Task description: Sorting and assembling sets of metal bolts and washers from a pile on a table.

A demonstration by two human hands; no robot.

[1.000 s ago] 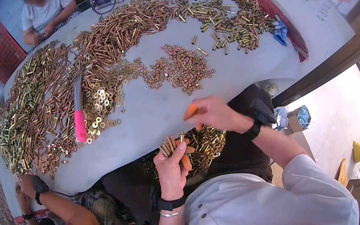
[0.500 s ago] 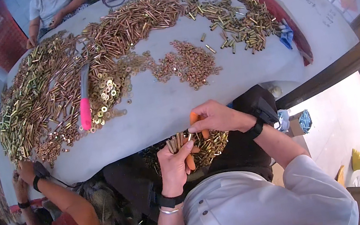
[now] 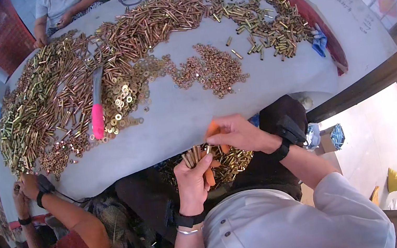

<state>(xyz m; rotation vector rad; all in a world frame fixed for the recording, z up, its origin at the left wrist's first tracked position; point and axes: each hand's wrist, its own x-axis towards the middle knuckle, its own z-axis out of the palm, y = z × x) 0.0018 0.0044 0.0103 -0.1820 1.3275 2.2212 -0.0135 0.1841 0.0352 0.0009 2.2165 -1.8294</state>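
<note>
My left hand [image 3: 191,182] is closed round a bunch of brass-coloured metal sleeves [image 3: 193,157], their ends standing up past the fingers. Just right of it, my right hand [image 3: 245,132] is curled, thumb toward the fingers; anything in its grip is too small or hidden to make out. Orange finger covers [image 3: 211,129] show on the right hand, and an orange cover [image 3: 210,176] shows by the left fingers. Beneath both hands, at my lap, lies a heap of gold-coloured metal parts [image 3: 235,164], partly hidden by them.
On the white-covered table [image 3: 167,129] lie piles of metal sleeves [image 3: 154,23], a patch of copper-coloured nuts [image 3: 213,71], washers [image 3: 122,100] and a pink-handled tool [image 3: 97,121]. A co-worker's hands [image 3: 26,189] work at the left edge. Another person [image 3: 64,9] sits across.
My right hand has shifted slightly left, its thumb and fingers closer to the left hand's sleeves. My left hand keeps its hold. The view has moved slightly.
</note>
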